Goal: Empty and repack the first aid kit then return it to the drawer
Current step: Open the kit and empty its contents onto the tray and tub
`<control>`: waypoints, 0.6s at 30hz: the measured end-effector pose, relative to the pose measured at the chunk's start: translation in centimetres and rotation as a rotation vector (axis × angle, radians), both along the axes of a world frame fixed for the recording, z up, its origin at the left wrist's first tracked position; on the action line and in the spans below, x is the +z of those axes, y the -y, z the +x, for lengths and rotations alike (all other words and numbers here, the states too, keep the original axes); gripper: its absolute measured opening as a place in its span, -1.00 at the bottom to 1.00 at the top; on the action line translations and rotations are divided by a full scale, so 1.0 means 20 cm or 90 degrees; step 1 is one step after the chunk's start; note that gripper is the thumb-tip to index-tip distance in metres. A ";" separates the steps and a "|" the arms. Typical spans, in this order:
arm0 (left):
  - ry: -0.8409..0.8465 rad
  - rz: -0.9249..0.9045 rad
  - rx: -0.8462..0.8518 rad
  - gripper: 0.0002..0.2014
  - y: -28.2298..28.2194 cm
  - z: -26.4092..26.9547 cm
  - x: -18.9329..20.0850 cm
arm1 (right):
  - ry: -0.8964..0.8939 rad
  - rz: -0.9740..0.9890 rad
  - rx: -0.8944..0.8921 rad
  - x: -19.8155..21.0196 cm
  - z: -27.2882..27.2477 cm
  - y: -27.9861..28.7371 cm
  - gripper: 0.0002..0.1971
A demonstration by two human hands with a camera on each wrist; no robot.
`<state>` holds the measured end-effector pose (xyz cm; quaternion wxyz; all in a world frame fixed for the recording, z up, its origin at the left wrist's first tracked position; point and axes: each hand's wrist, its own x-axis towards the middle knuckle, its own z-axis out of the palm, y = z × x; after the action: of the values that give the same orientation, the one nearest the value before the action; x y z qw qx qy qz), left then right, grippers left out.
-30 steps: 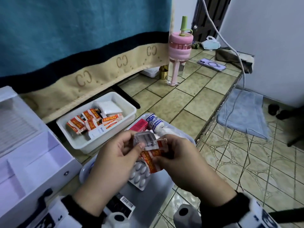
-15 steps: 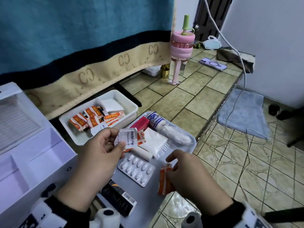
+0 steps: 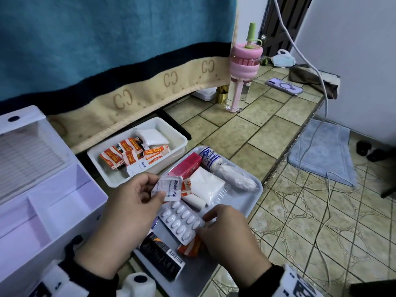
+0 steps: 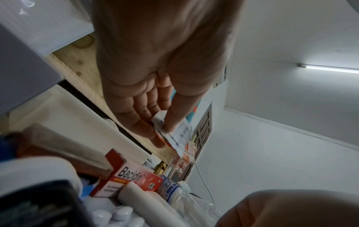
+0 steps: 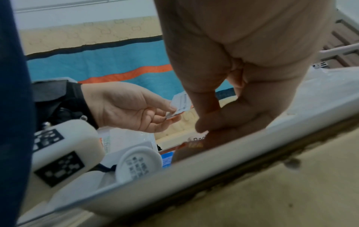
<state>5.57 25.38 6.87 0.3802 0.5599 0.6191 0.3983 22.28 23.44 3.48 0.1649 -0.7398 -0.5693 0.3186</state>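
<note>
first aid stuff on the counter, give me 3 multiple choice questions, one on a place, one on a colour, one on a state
1. Where does the blister pack lie?
A. white tub
B. grey tray
C. kit box

2. What colour is the Bacidin box?
A. red
B. green
C. blue

3. What is the left hand doing?
A. resting flat
B. pinching an alcohol pad
C. gripping the bottle

Answers:
1 B, it lies on the grey tray.
2 A, its faces are red.
3 B, thumb and fingers pinch the alcohol pad sachet.

Two trays (image 3: 180, 137), one blister pack (image 3: 182, 221)
</note>
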 end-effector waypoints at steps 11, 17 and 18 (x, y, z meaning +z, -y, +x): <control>-0.019 -0.020 0.005 -0.71 0.03 0.01 0.02 | 0.041 0.037 0.103 0.09 0.04 0.11 -0.72; -0.026 -0.042 0.030 -0.70 0.05 0.01 0.03 | 0.110 0.043 0.203 0.09 -0.01 0.09 -0.64; -0.023 -0.044 0.033 -0.70 0.06 0.01 0.03 | 0.114 0.049 0.209 0.08 -0.02 0.08 -0.65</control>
<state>5.68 24.20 7.49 0.3777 0.5371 0.6535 0.3765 21.94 21.86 5.14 0.0878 -0.6554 -0.7066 0.2520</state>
